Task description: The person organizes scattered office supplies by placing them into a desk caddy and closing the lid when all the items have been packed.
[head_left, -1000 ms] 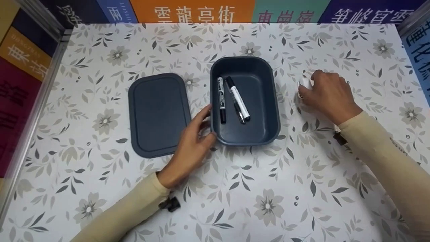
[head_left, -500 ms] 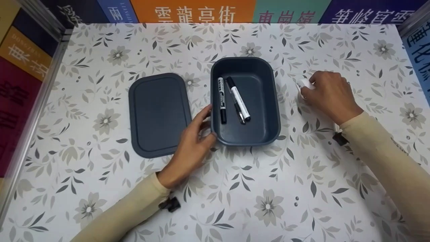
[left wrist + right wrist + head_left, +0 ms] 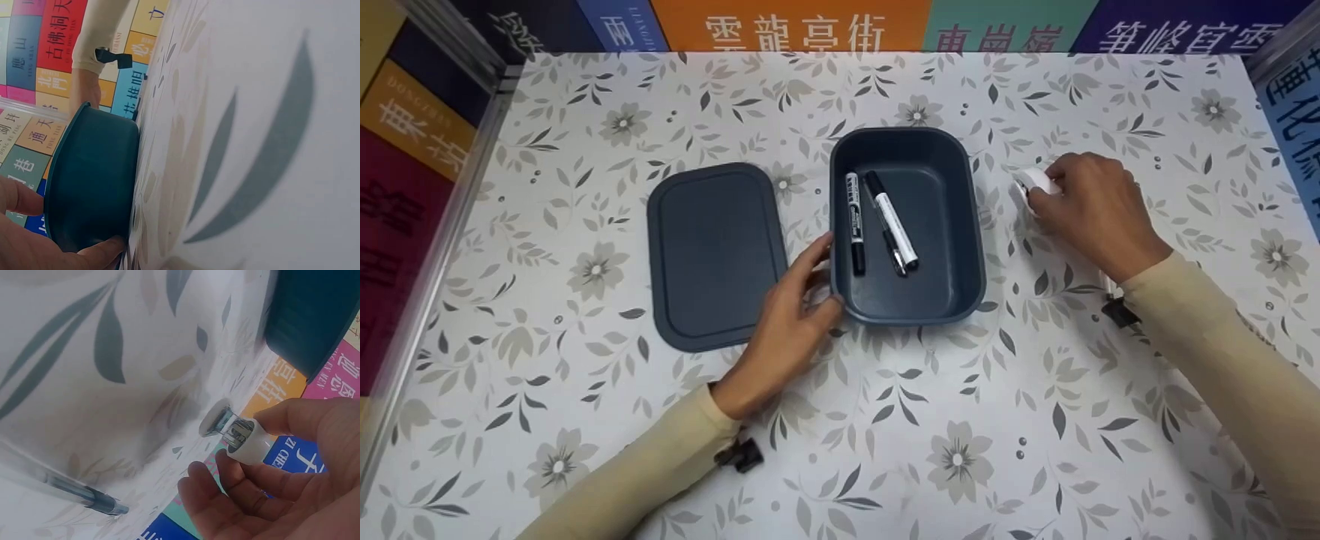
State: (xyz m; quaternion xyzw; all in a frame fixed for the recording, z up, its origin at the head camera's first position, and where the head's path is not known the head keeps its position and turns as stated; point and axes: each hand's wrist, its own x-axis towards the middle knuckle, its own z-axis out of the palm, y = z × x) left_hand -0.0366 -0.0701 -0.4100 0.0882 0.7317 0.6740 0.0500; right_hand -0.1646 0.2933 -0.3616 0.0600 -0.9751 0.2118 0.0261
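Note:
A dark blue-grey box (image 3: 952,247) stands uncovered on the table. Two white markers with black caps, a left one (image 3: 854,217) and a right one (image 3: 894,225), lie inside, with a black pen (image 3: 895,255) partly under the latter. My left hand (image 3: 787,322) touches the box's near left corner, fingers fairly straight against its wall. To the right of the box, my right hand (image 3: 1095,206) pinches a small white stapler (image 3: 247,444) between thumb and fingers. Its metal part shows in the right wrist view, where it looks spread apart; my hand hides part of it.
The dark lid (image 3: 716,255) lies flat left of the box, beside my left hand. A clear pen-like thing (image 3: 84,492) with a dark end shows in the right wrist view. Panels with printed characters (image 3: 795,26) border the flower-patterned table (image 3: 960,382).
My right hand has shifted and turned slightly with the stapler, which shows a little more and lies a bit closer to the box. The left hand, box and lid keep their places.

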